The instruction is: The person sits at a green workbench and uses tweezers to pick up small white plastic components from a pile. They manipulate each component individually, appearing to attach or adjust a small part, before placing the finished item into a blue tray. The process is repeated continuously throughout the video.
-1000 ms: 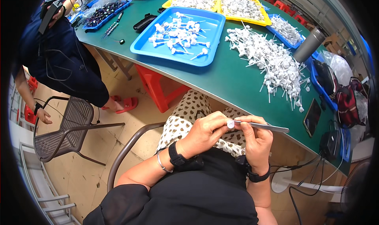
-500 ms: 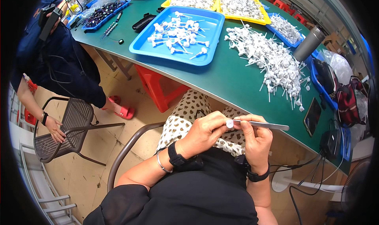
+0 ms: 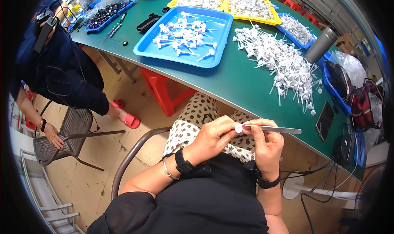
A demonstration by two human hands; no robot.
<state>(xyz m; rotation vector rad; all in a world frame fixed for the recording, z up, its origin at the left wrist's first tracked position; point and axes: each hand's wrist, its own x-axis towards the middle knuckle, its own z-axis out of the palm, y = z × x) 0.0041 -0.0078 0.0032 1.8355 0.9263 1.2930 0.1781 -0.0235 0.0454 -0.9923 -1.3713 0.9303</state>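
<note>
My left hand (image 3: pixel 214 136) pinches a small white plastic piece (image 3: pixel 238 128), its round head facing up between the fingertips. My right hand (image 3: pixel 266 145) grips a slim flat metal tool (image 3: pixel 283 130) whose rounded end sticks out to the right. The tool's other end meets the white piece; its tip is too small to make out. Both hands are above my lap, in front of the table edge. On the table, a heap of similar white stemmed pieces (image 3: pixel 283 65) lies at the right. More of them (image 3: pixel 184 33) lie scattered in a blue tray (image 3: pixel 141 49).
Yellow trays (image 3: pixel 273 21) of white pieces stand at the back. A grey metal bottle (image 3: pixel 322 45) and a phone (image 3: pixel 325 121) are on the table's right. At left, a person in dark clothes (image 3: pixel 61 69) stands with one hand on a chair (image 3: pixel 76 125). A red stool (image 3: pixel 164 92) sits under the table.
The chair at left has shifted slightly left and toward the table, with the other person's hand on it. My hands stay nearly still, holding the same piece and tool.
</note>
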